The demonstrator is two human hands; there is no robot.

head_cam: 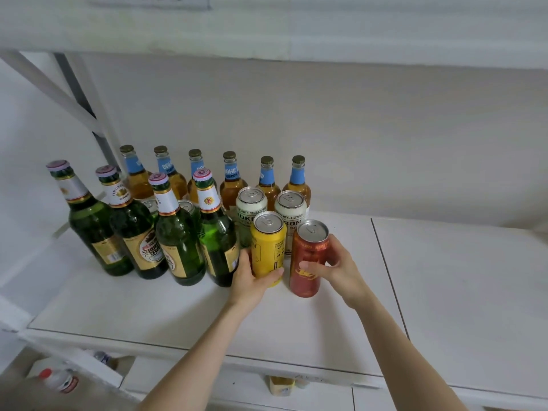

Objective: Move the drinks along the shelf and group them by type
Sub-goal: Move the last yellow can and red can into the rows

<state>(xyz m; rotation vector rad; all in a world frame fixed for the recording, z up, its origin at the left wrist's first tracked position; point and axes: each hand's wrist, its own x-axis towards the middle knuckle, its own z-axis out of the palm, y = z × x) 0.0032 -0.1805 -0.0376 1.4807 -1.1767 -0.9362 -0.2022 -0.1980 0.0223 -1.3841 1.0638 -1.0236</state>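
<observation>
On the white shelf [326,330], my left hand [252,280] grips a yellow can [268,247] low on its body. My right hand [338,268] grips a red can [307,262] standing just to the right of it. Behind them stand two white cans [252,207] [290,212]. Several green bottles [130,232] form a front row to the left. Several amber bottles with blue neck labels [229,185] line the back wall. More can tops [186,205] show between the green bottles, mostly hidden.
The shelf's right half [459,277] is a bare white panel past a seam. A slanted white brace [59,93] crosses at the upper left. Below the front edge sit a bottle with a red cap [59,379] and a yellow item [281,385].
</observation>
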